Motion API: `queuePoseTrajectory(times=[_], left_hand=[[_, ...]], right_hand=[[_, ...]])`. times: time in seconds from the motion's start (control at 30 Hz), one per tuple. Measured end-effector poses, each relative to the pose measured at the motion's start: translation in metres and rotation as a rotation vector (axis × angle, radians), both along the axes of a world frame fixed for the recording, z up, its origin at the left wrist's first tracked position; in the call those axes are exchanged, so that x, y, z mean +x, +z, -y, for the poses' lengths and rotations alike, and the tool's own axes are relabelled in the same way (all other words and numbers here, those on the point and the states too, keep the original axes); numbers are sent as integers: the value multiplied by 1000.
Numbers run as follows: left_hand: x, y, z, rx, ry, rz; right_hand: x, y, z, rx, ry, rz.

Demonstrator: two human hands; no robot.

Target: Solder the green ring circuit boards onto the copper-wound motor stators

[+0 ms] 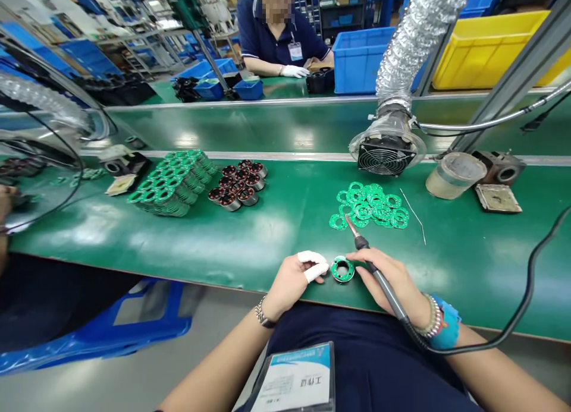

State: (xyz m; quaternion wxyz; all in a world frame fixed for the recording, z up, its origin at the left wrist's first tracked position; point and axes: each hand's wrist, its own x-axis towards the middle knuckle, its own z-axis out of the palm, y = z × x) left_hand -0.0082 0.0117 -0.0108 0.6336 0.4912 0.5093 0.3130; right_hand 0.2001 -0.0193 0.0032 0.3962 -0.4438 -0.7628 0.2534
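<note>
A motor part topped with a green ring board point(342, 270) sits on the green bench near its front edge. At its left is my left hand point(300, 278), white covers on thumb and forefinger, fingertips close together beside the part; whether they pinch anything is too small to tell. My right hand point(392, 281) holds a soldering iron point(383, 284) between thumb and fingers, its forefinger near the part's right rim, the iron's tip pointing up and away. Beyond the tip lies a loose pile of green ring boards point(372, 205), with a thin bent wire point(414, 217) to its right.
Copper-wound parts point(238, 185) and stacked green boards point(172, 180) stand to the left. A fan with a silver duct point(385, 156) hangs behind the pile. Right of it are a round tub point(455, 174) and a sponge tray point(498, 198). A person point(283, 34) sits opposite.
</note>
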Motion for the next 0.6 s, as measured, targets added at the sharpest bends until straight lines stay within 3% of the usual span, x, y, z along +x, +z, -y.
queuePoseTrajectory(times=[0.07,0.17,0.37,0.6], left_hand=[[7,-1,-2,-70,27,86],[10,0,-5,-83,-39,154],[9,4,-9,-76,-67,162],[7,1,-9,-123,-59,179]], right_hand=[[-4,2,-3,9,2,16],[-14,6,-12,13,6,29],[-34,11,-25,-35,94,54],[-37,16,-26,-66,108,93]])
